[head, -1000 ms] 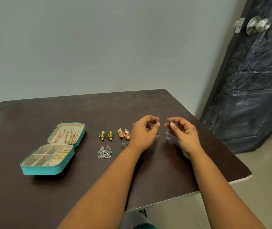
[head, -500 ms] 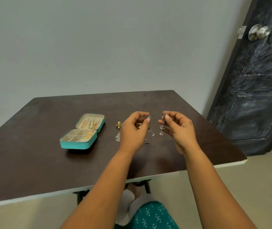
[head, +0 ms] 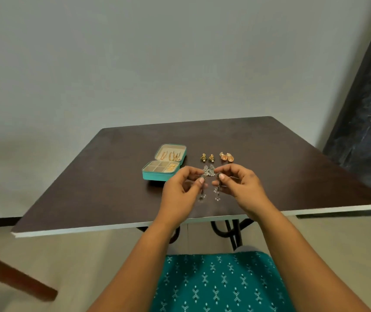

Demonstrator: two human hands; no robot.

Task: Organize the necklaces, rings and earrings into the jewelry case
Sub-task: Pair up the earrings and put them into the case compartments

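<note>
Over the dark matte table (head: 112, 176), each hand (head: 180, 190) (head: 243, 188) pinches a dangling silver earring (head: 202, 194) (head: 216, 193).

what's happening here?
A person is sorting jewelry into a teal case that lies open on the table. Each hand pinches one silver drop earring: left hand, left earring; right hand, right earring. Both earrings dangle above the table. Gold pieces already lie in the case. Three pairs still lie beside it: green-gold, orange, silver.
</note>
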